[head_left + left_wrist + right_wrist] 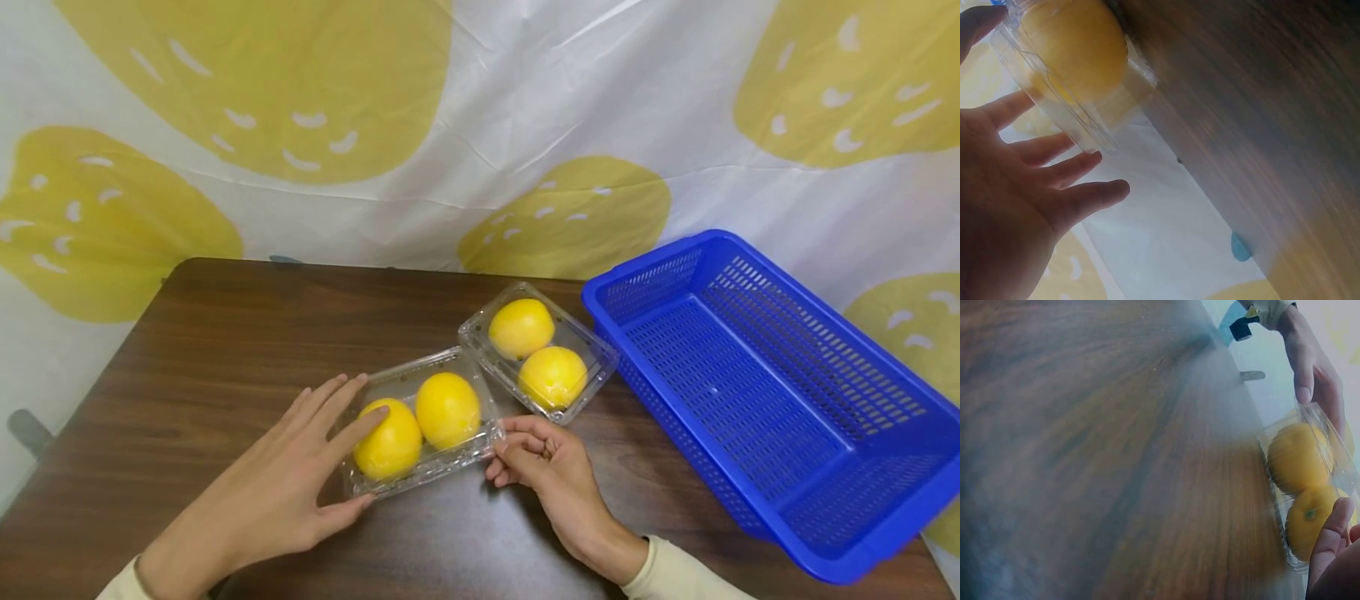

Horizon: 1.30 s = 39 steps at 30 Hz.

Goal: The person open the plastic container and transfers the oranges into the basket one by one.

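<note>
Two yellow citrus-like fruits (447,410) lie side by side in a clear plastic fruit box (420,477) on the table. My left hand (288,467) spans the left end of this box, its fingers spread and nearly straight. The thumb is by the near left corner, and the index finger reaches over the lid. At the near right corner, my right hand (558,483) pinches the box edge between thumb and fingers. A second clear box (510,375), also with two yellow fruits (553,377), rests just behind and to the right, close against the first.
A blue perforated plastic basket (750,492) stands on the right side of the dark wooden table (277,325), with no contents visible. Behind the table hangs a white cloth (540,100) printed with large yellow shapes.
</note>
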{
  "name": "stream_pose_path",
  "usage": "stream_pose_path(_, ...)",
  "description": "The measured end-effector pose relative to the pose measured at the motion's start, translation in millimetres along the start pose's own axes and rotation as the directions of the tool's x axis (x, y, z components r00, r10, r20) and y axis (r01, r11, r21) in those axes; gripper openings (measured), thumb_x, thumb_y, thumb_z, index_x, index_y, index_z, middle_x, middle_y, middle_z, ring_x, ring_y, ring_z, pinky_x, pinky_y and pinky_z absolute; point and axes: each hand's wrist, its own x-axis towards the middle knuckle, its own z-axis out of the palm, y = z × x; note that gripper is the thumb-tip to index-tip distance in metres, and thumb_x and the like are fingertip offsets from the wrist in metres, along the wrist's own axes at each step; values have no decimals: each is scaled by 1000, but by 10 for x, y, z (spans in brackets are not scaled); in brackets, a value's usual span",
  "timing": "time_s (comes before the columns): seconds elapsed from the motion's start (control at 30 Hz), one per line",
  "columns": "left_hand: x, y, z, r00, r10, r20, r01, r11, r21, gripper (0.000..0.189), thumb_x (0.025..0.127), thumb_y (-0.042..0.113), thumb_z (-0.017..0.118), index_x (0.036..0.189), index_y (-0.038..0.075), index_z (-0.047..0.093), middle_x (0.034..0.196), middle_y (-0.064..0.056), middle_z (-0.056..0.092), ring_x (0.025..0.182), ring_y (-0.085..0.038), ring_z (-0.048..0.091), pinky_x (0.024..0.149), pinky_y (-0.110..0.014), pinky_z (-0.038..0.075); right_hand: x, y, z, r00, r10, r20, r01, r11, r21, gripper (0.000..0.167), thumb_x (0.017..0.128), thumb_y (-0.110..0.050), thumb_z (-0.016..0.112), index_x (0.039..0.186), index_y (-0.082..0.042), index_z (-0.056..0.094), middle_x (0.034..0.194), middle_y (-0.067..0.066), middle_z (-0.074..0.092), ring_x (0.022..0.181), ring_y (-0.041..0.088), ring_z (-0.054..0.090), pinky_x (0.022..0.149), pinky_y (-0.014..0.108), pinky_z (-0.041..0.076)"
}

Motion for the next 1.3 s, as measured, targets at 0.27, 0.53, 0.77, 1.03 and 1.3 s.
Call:
stream_pose_path(0.27,-29,-25,6,1000,10,-11,-10,1000,-17,92,87,44,88,166,16,49,180,-19,24,158,-49,35,117,-73,44,-8,-19,3,1000,0,-6,0,1000,-2,34,100,4,70,130,18,61,97,23,76,79,19,75,75,30,66)
stream_pose_path(0.53,-33,-26,0,999,-23,27,23,999,-32,92,89,46,88,167,18,49,181,-18,23,155,-52,39,111,-71,51,-34,2,47,998,60,-28,-58,995,82,21,103,2,67,122,11,62,95,15,79,76,18,75,74,31,66)
stream_pose_path(0.77,-33,-25,-16,998,-41,49,43,998,-38,91,90,48,87,167,19,48,181,-18,24,154,-52,40,111,-71,51,-58,49,95,993,99,55,-104,990,91,7,106,-3,65,108,3,62,96,14,81,76,17,76,72,30,66)
stream_pose_path(1.03,-30,-28,-20,996,-57,65,60,997,-52,91,90,49,87,168,20,48,181,-16,23,154,-52,40,110,-71,52,-80,126,197,984,127,129,-140,985,101,13,108,-7,65,104,4,68,95,18,82,72,17,77,67,30,66)
stream_pose_path(1.3,-23,-28,-30,997,-54,62,58,997,-52,90,90,50,87,167,19,49,181,-17,25,154,-52,41,111,-71,51,-74,155,324,965,152,215,-179,978,110,35,109,-11,66,118,23,67,102,23,81,72,16,79,66,30,67)
